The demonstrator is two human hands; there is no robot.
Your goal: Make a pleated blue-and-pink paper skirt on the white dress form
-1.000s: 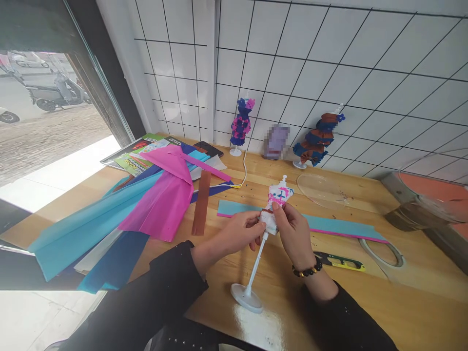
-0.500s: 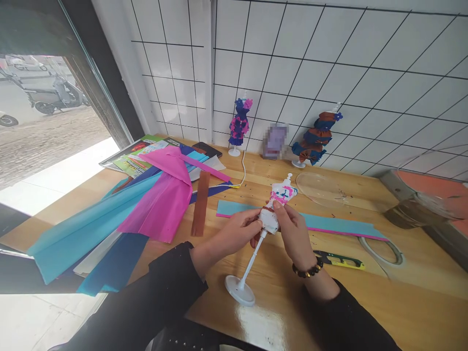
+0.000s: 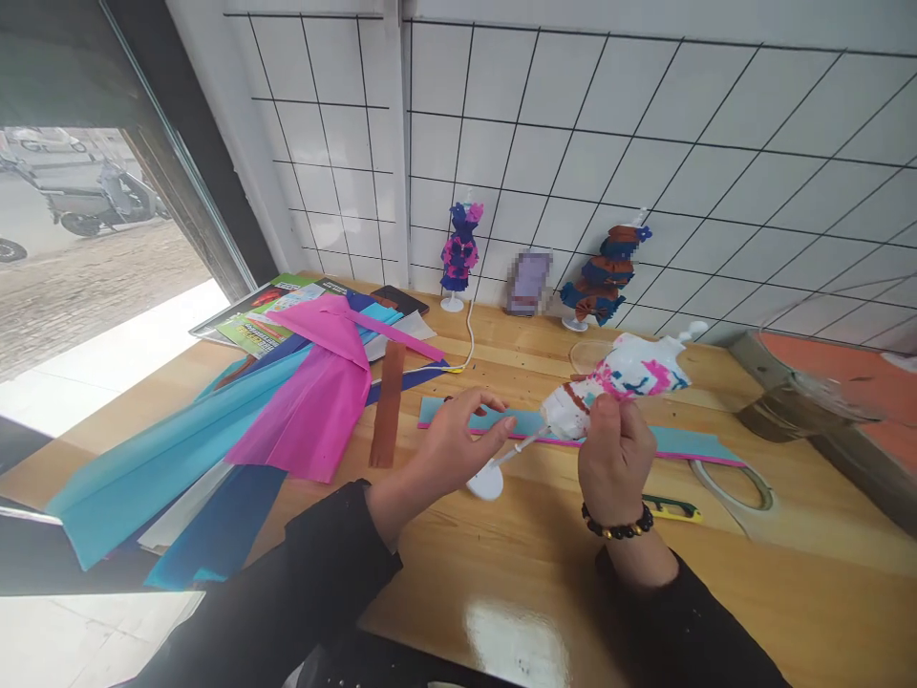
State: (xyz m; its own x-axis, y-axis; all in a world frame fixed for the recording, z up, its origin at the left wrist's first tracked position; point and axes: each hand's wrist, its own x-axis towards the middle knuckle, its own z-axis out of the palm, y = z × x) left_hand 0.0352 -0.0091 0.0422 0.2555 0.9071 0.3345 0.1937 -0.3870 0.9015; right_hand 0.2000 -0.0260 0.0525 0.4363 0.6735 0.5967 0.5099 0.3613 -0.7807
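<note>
A small white mannequin [image 3: 640,361] with pink, teal and brown patches on its torso leans to the right, tilted up off the table. My right hand [image 3: 617,454] grips it at the waist, thumb in front. Its thin pole runs down left to a round white base [image 3: 485,481]. Beside the pole, my left hand [image 3: 469,435] is apart from the torso, fingers spread and holding nothing. Behind both hands lies a long light-blue and pink paper strip [image 3: 673,442]. Yellow-and-black thread snips [image 3: 673,508] rest by my right wrist.
Pink crepe paper [image 3: 308,411], light-blue paper [image 3: 164,459] and a brown strip [image 3: 388,406] lie at left. Two dressed mannequins, one blue-pink [image 3: 459,250] and one blue-brown [image 3: 607,277], stand by the tiled wall. A tape roll [image 3: 735,485] lies at right.
The mannequin has swung up and right in my right hand and now tilts strongly, its base lifted. My left hand has let go of it and opened.
</note>
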